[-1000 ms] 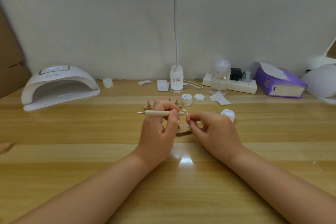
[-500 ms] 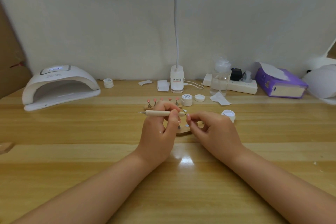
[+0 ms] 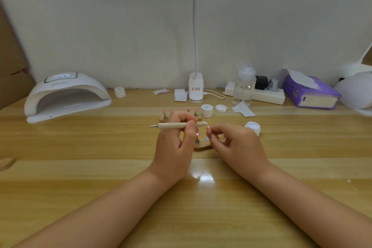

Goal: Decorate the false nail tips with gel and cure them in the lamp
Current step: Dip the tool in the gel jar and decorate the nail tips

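Note:
My left hand grips a wooden dotting tool held level, its working tip pointing right. That tip meets a small pale nail tip pinched between the fingers of my right hand. Under both hands lies a wooden nail stand with a metal peg showing; most of it is hidden. Behind my left hand stands a second wooden stand with pink nail tips. An open gel jar sits right of my right hand. The white curing lamp stands at the far left.
A closed gel jar and a loose lid sit behind the hands, another jar by the lamp. A desk lamp base, clear bottle, power strip, purple tissue box and paper scraps line the back.
Almost nothing differs. Both hands stay in place with the tool tip at the nail tip; the view has shifted very slightly.

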Demonstrator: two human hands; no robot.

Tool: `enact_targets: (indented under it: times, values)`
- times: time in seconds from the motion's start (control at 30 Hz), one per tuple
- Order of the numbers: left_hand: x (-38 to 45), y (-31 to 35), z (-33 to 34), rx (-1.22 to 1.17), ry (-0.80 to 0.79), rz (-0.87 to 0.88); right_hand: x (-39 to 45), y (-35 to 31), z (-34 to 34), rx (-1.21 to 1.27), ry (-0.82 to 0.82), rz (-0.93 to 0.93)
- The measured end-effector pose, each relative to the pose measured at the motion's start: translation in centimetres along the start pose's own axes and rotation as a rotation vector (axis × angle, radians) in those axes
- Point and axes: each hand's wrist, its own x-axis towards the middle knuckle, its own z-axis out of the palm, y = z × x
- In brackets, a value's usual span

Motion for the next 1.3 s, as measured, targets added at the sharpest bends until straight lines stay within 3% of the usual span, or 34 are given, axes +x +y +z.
enact_targets:
  times: [0.4,1.3]
  values:
    - [0.05,-0.21,-0.11,0.013,0.047,0.034,0.02,-0.08,-0.01,0.010,-0.009,0.037]
    - [-0.04,0.22,-0.03,0.131,-0.048,0.078,0.06,-0.17,-0.18,0.001,-0.034,0.030]
